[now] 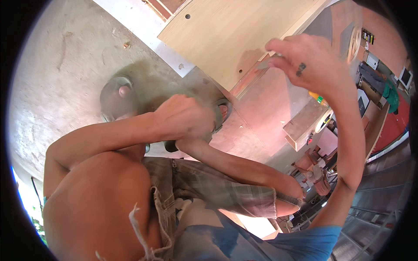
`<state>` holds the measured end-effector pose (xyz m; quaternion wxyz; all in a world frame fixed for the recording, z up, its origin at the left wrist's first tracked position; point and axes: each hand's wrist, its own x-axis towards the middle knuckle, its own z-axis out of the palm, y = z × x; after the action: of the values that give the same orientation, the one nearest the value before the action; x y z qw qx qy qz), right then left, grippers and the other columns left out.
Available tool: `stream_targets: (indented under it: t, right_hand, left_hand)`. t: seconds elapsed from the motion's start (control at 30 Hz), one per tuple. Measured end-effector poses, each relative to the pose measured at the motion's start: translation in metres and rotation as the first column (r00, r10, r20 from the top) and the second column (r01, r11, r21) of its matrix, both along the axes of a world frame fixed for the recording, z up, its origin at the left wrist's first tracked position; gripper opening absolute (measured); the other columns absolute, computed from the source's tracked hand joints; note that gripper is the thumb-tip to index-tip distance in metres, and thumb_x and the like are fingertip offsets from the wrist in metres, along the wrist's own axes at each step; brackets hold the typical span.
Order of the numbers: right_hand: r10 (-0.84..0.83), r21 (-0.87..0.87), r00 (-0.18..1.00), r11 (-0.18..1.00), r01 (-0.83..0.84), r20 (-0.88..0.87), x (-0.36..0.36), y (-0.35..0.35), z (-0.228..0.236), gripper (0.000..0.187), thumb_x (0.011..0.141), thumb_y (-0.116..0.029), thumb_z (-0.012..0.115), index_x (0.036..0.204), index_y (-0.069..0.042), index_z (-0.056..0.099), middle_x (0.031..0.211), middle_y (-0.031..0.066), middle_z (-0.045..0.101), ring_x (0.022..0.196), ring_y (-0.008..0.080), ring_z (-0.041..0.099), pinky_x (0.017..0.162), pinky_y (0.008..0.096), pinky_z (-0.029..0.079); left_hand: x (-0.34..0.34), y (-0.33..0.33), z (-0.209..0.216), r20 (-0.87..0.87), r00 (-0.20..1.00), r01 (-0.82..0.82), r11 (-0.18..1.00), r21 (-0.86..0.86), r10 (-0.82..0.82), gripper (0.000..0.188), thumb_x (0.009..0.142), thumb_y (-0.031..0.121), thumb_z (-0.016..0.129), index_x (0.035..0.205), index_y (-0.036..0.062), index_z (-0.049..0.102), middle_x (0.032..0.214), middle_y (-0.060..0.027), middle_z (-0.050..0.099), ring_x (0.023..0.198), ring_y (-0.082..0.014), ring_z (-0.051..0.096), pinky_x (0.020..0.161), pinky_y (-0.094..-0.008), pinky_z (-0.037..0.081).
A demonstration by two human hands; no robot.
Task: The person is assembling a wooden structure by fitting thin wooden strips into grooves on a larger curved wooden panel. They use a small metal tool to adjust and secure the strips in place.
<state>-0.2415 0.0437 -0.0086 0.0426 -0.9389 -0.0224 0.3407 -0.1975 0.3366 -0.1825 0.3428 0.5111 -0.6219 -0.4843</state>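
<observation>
A pale wooden panel (226, 35) with small round holes near its edges lies at the top middle. Over its right edge is my right hand (307, 61), thumb and fingertips closed in a pinch on a small greyish pointed piece (263, 65). Its exact kind is too small to tell. My left hand (183, 115) is closed into a fist above my legs, apart from the panel. Motion smears it, and whatever it may hold is hidden.
My feet in sandals (224, 111) rest on the concrete floor (61, 82) just short of the panel. A white board (139, 24) lies at the panel's left. To the right stand a wooden box-like piece (300, 126), a round coil (354, 43) and cluttered shelving.
</observation>
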Motion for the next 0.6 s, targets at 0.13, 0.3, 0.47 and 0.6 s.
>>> stream_targets:
  t: [0.13, 0.3, 0.47, 0.6]
  right_hand:
    - [0.018, -0.039, 0.996, 0.999, -0.015, 0.090, -0.012, 0.021, -0.013, 0.006, 0.079, -0.015, 0.077, 0.080, -0.009, 0.076, 0.072, 0.0134, 0.069, 0.071, 0.0346, 0.070, 0.063, 0.0452, 0.054]
    - [0.076, -0.101, 0.997, 0.992, -0.074, 0.013, -0.006, 0.030, -0.019, 0.013, 0.074, -0.011, 0.076, 0.084, -0.017, 0.083, 0.073, 0.0134, 0.070, 0.071, 0.0330, 0.071, 0.064, 0.0436, 0.055]
    - [0.113, -0.039, 0.994, 0.993, -0.113, 0.006, -0.003, 0.034, -0.020, 0.008, 0.077, -0.015, 0.077, 0.083, -0.018, 0.081, 0.073, 0.0109, 0.068, 0.071, 0.0320, 0.070, 0.063, 0.0431, 0.055]
    - [0.133, -0.026, 0.990, 0.991, -0.132, 0.039, -0.012, 0.026, -0.024, 0.017, 0.086, -0.024, 0.078, 0.076, -0.011, 0.072, 0.072, 0.0074, 0.065, 0.069, 0.0300, 0.068, 0.061, 0.0436, 0.053]
  left_hand:
    - [0.010, 0.015, -0.002, 0.171, 0.970, -0.179, 0.983, 0.025, 0.172, 0.013, 0.096, 0.013, 0.067, 0.101, 0.0047, 0.075, 0.074, -0.0153, 0.070, 0.063, -0.0371, 0.067, 0.055, -0.0457, 0.053]
    - [0.012, 0.012, -0.002, 0.042, 0.938, -0.346, 0.935, 0.072, 0.344, 0.012, 0.094, 0.015, 0.072, 0.098, 0.0042, 0.076, 0.073, -0.0180, 0.069, 0.064, -0.0382, 0.067, 0.055, -0.0457, 0.052]
    - [0.015, 0.004, 0.000, 0.008, 0.908, -0.419, 0.906, 0.051, 0.419, 0.013, 0.094, 0.015, 0.072, 0.098, 0.0029, 0.076, 0.074, -0.0192, 0.069, 0.065, -0.0391, 0.068, 0.057, -0.0459, 0.053]
    - [0.010, 0.005, -0.003, 0.003, 0.908, -0.420, 0.907, 0.044, 0.420, 0.013, 0.094, 0.015, 0.071, 0.097, 0.0026, 0.076, 0.074, -0.0195, 0.069, 0.065, -0.0395, 0.068, 0.058, -0.0465, 0.053]
